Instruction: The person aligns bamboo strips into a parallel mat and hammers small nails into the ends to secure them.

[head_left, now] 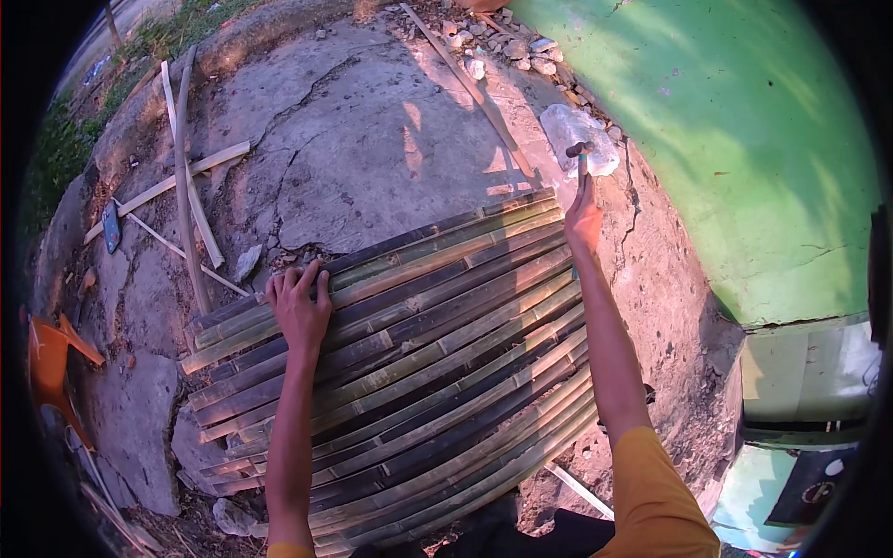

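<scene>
A panel of split bamboo slats [446, 349], dark and pale green, lies side by side across the ground before me. My left hand [300, 302] rests on the far left part of the panel, fingers spread over the outermost slats. In my right hand [583, 223] is a hammer [582, 158], its dark head raised away from me and its handle partly hidden by the fingers. The hand is above the far right corner of the panel. A clear plastic bag [567, 130] lies on the ground just beyond the hammer.
Wooden strips [191, 186] lie crossed at the left, near a blue object [112, 227]. One long plank [474, 88] lies beyond the panel. An orange plastic chair [48, 367] is at the left edge. Rubble [521, 51] lines the green wall [744, 139] at the right.
</scene>
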{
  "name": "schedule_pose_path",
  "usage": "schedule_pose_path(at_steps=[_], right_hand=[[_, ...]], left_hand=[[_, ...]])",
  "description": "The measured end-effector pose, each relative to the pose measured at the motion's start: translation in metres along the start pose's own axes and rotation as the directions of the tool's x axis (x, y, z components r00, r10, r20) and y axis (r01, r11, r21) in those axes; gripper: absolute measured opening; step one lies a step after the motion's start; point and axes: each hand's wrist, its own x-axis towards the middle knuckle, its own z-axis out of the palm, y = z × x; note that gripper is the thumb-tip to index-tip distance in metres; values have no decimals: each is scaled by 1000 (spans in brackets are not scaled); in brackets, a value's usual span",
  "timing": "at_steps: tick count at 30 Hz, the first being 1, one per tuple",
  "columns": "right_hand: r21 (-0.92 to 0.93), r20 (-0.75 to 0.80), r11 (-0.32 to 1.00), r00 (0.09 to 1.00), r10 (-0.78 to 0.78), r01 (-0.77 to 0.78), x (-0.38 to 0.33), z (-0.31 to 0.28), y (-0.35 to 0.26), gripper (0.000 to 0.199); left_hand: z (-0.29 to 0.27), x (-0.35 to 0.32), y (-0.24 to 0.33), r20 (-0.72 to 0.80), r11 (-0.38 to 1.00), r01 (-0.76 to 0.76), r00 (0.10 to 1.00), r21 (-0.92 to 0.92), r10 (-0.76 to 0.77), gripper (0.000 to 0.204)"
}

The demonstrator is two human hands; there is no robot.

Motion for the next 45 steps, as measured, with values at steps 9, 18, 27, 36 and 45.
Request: schedule_pose_path(at_steps=[9,18,27,36,45], right_hand=[[-177,77,984,997,-2,16,26,-4,61,40],[-250,426,962,905,3,115,37,5,80,40],[-338,273,935,962,-10,105,52,15,142,48],[-278,-357,901,835,-418,332,57,18,103,46],[505,441,660,824,357,-556,36,-4,61,48]], left_hand=[[14,1,10,16,1000,4,1000,-1,-4,27],[17,5,17,3,1000,-12,1000,-24,13,27],[15,3,18,16,1000,-13,1000,-22,14,26],[12,3,11,29,1000,1,1000,6,-1,26],[0,-1,-3,29,998,23,999,52,-24,25]])
